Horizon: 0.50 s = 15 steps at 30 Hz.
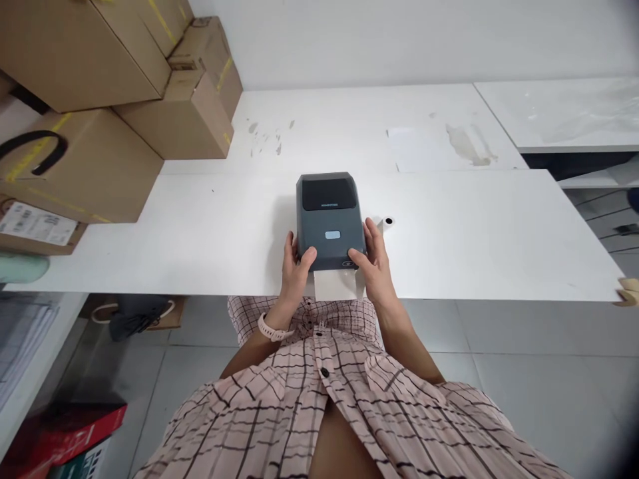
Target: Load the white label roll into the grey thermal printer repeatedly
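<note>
A dark grey label printer (330,223) stands on the white table, close to its front edge. A strip of white label paper (335,285) sticks out of its front and hangs toward the table edge. My left hand (296,266) grips the printer's front left corner, thumb on top and fingers along the side. On the opposite corner my right hand (373,263) does the same, its thumb near a small round mark. Just right of the printer lies a small white roll (387,223) with a dark core.
Cardboard boxes (190,113) are stacked at the back left, beside a pale green object (24,267). The white table (479,233) has stains and a white sheet (414,150) toward the wall. A dark bag (137,316) and a red box (74,436) sit below at left.
</note>
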### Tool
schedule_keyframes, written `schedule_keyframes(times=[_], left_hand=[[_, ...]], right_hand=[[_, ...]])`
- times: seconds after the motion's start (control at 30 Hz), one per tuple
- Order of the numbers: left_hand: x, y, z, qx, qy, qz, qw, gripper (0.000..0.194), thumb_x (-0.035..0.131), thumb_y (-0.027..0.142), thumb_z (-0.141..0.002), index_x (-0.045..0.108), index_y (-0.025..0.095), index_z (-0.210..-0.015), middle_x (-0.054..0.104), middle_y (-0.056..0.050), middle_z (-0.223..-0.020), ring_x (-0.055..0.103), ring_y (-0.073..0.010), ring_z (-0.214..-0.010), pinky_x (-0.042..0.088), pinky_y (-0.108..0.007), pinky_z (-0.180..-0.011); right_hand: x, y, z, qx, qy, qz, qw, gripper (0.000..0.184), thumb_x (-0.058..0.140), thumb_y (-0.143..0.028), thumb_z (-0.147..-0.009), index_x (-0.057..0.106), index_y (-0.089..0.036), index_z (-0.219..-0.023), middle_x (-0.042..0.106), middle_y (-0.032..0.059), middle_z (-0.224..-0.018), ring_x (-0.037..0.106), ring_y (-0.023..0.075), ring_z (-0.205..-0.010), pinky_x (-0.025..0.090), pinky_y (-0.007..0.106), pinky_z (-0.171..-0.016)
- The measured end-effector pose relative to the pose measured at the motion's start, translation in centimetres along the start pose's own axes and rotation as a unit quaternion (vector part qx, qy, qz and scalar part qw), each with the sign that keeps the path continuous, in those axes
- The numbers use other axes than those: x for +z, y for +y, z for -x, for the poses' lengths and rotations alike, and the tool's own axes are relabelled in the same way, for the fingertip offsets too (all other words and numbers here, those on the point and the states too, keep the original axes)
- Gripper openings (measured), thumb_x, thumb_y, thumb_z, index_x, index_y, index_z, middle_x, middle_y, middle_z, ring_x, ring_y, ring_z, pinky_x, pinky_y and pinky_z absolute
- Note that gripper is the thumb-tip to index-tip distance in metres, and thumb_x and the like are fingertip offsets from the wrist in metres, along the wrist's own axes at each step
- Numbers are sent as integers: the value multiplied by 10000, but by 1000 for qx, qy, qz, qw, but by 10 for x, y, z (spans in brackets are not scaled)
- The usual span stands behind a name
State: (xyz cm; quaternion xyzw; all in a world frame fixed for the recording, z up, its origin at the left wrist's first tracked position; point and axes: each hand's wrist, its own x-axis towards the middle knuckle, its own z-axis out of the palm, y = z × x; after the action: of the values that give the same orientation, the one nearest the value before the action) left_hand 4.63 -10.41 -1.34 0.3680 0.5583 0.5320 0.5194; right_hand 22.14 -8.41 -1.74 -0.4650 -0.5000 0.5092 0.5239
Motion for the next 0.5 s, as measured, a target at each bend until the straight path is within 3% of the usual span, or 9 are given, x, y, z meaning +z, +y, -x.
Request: schedule_keyframes(times=[0.1,0.23,0.37,0.43,0.5], left_hand=[[0,-10,-4,42,6,-27,999,959,636,673,-896,190,304,-1659,363,-119,-1698,403,-347,-1543,425,-490,-1238],[2,-10,-10,98,16,-65,993,915,590,744,-880,297,299,-1623,319,-104,-1715,312,-354,-1583,354,-510,-1279],[-4,-8,-1,88,-8,-86,992,871,589,696,-909,266,318,-1625,342,-108,-1694,357,-332,-1556,393,-479,-1244],[-8,-15,13,82,38,-111,990,847,630,658,-902,293,313,-1598,391,-131,-1647,459,-309,-1470,471,-442,-1154],[-10,-25,30,81,103,-132,983,694,656,644,-885,475,269,-1440,567,-136,-1439,609,-254,-1228,542,-381,-983]], right_hand=[[1,4,2,-17,-7,40,999,790,631,-558,-952,258,-374,-1623,305,61,-1725,316,284,-1594,307,598,-1295],[1,6,2,-33,-1,64,997,787,617,-588,-954,260,-372,-1622,316,65,-1721,309,283,-1597,304,611,-1293],[-3,7,-2,-22,-7,46,999,868,679,-621,-901,265,-362,-1620,334,96,-1712,355,299,-1576,355,600,-1267],[-5,7,-3,-20,-11,48,999,875,688,-621,-895,270,-361,-1618,329,100,-1716,353,296,-1578,364,589,-1263],[-6,9,-5,-22,-9,38,999,872,702,-622,-882,303,-347,-1607,345,103,-1709,356,294,-1576,360,579,-1266]])
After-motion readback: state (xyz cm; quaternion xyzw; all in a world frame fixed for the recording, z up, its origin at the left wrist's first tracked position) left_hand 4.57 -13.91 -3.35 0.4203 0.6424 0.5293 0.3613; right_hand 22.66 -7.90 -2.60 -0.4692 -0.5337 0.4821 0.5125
